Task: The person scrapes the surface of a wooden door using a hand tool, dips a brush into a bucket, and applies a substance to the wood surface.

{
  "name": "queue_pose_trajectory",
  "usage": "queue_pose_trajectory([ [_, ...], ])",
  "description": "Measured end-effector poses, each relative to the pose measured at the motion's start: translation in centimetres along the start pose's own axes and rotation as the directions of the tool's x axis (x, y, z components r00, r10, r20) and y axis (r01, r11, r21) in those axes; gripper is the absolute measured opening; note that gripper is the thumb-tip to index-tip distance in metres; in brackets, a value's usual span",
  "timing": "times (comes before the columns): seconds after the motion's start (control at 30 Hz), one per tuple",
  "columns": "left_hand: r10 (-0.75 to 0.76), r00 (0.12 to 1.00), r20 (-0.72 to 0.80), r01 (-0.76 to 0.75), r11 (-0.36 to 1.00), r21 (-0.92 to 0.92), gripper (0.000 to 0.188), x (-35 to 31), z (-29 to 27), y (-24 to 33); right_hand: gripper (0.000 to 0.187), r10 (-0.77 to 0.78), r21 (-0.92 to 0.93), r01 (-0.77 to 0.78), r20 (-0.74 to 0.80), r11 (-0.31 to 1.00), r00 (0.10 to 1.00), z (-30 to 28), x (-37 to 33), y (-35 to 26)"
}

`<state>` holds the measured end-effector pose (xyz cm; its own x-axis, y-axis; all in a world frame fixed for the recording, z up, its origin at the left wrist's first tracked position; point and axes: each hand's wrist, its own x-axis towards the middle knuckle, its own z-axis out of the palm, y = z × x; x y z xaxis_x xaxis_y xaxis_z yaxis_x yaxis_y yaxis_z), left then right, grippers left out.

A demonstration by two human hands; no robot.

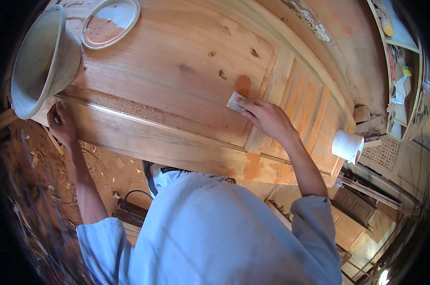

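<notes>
Scraper blade (235, 101), small and grey, sits pinched in my right hand (265, 118), pressed flat on the wooden door panel (177, 71) beside an orange filler patch (243, 84). My left hand (62, 124) grips the door's near edge, below the grey bowl (41, 59).

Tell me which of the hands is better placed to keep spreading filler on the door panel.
Right. The right hand holds the small scraper on the wooden door beside the orange filler patch. The left hand grips the door's edge.
</notes>
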<state>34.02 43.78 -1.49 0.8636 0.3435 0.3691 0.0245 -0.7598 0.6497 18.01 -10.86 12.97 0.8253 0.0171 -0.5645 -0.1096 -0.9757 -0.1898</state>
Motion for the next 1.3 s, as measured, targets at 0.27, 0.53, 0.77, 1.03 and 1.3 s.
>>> queue_pose_trajectory([
  [0.27,0.026,1.000,0.006,-0.025,0.999,-0.046,0.034,0.2,-0.2,-1.4,0.034,-0.047,0.023,0.047,0.025,0.999,0.999,-1.7,1.0,3.6],
  [0.53,-0.049,0.999,-0.005,0.049,0.998,-0.034,0.035,-0.3,-0.4,0.3,0.039,0.044,0.197,-0.016,-0.140,0.980,0.989,2.1,-0.8,3.3],
  [0.77,-0.026,1.000,-0.017,0.024,0.996,-0.090,0.036,0.0,-0.5,-1.0,0.041,0.094,0.290,0.029,-0.402,0.957,0.911,8.2,-2.1,1.9],
  [1.03,-0.045,0.999,-0.012,0.044,0.996,-0.072,0.037,-0.1,0.0,0.5,0.039,-0.173,0.079,0.181,-0.106,0.980,0.979,1.1,-0.5,1.1],
  [1.3,0.053,0.998,-0.028,-0.054,0.997,-0.056,0.033,0.2,-0.2,-0.8,0.034,-0.083,-0.062,0.082,-0.023,0.995,0.996,-2.0,1.8,5.2],
])
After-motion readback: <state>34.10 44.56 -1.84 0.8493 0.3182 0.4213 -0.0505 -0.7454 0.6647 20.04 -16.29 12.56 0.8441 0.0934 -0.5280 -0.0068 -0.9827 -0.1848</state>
